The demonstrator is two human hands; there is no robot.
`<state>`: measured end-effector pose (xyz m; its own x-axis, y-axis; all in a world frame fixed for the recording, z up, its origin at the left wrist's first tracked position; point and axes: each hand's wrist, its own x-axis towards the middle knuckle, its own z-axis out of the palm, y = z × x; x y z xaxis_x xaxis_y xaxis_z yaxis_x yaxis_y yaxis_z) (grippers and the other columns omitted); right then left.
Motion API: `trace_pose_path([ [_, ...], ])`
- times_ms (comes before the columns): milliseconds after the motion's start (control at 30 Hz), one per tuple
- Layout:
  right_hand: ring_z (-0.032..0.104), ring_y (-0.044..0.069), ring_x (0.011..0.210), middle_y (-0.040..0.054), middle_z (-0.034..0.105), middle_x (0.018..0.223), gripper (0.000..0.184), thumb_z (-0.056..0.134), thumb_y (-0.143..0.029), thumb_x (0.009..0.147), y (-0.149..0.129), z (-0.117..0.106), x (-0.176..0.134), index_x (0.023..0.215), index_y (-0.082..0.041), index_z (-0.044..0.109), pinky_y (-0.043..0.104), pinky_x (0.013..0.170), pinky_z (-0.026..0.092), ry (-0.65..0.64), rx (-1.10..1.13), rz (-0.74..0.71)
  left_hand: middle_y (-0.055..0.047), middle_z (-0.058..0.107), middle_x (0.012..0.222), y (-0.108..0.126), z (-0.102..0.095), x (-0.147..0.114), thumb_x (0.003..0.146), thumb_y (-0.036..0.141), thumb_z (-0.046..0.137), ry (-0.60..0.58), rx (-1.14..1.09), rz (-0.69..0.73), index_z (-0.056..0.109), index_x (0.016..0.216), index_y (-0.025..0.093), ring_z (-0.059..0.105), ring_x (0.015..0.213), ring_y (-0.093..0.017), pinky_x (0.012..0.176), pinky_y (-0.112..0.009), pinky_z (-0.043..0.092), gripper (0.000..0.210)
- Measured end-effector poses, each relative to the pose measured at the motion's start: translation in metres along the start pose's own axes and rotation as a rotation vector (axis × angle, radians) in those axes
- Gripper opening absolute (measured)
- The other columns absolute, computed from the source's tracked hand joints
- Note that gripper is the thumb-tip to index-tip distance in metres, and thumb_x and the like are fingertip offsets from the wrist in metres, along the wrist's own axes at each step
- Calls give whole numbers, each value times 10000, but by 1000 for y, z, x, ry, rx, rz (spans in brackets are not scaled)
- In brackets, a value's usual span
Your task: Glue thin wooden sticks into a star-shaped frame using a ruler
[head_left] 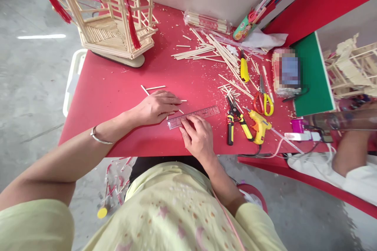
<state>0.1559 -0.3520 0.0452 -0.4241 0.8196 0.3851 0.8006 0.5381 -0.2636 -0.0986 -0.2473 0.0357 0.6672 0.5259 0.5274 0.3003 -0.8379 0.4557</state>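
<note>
My left hand (159, 106) lies palm down on the red table (112, 86), fingers stretched over several short wooden sticks (156, 87); stick ends poke out on both sides of it, and what is under the palm is hidden. My right hand (198, 135) pinches the lower edge of a clear plastic ruler (210, 111) with thumb and fingers. The ruler lies flat and slightly tilted, its left end just below my left fingertips. A thin stick (181, 111) sits between the left fingertips and the ruler.
A stick-built pavilion model (118, 31) with red tassels stands back left. Wooden sticks (218, 53), a yellow-handled cutter (244, 68), scissors (264, 100), pliers (235, 121) and a glue gun (260, 125) lie to the right. Another person's arm (350, 149) is beyond the power strip (300, 136).
</note>
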Motion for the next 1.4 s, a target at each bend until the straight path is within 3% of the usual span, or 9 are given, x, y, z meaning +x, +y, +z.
trace_pose_path([
  [567, 648, 311, 1301, 123, 743, 1326, 284, 636, -311, 1077, 0, 0, 1, 1315, -219, 760, 485, 1102, 535, 11, 0, 1, -113, 789, 1345, -1, 0, 0, 1042, 208, 616, -3, 8, 4, 809, 1231, 242, 714, 1292, -287, 1110, -504, 585, 273],
  [1000, 642, 300, 1310, 119, 742, 1341, 278, 645, -302, 1075, 0, 0, 0, 1311, -207, 757, 467, 1107, 522, 16, 23, 4, -150, 733, 1445, -5, -7, 0, 1036, 283, 682, -26, -112, -8, 822, 1241, 262, 703, 1324, -308, 1180, -531, 537, 249],
  [1233, 639, 298, 1314, 114, 740, 1347, 276, 643, -307, 1077, 1, 1, 0, 1313, -221, 757, 466, 1103, 521, 9, 28, 15, -148, 707, 1486, -9, -4, -3, 1032, 258, 675, -52, -108, -3, 796, 1299, 267, 676, 1366, -316, 1194, -558, 522, 293],
  [1400, 630, 296, 1338, 110, 728, 1373, 293, 628, -313, 1083, 2, 1, -1, 1343, -251, 748, 480, 1130, 513, -19, 31, 37, -174, 715, 1463, -10, -3, -4, 1035, 277, 678, -52, -105, -9, 684, 1471, 241, 670, 1377, -321, 1197, -566, 523, 437],
])
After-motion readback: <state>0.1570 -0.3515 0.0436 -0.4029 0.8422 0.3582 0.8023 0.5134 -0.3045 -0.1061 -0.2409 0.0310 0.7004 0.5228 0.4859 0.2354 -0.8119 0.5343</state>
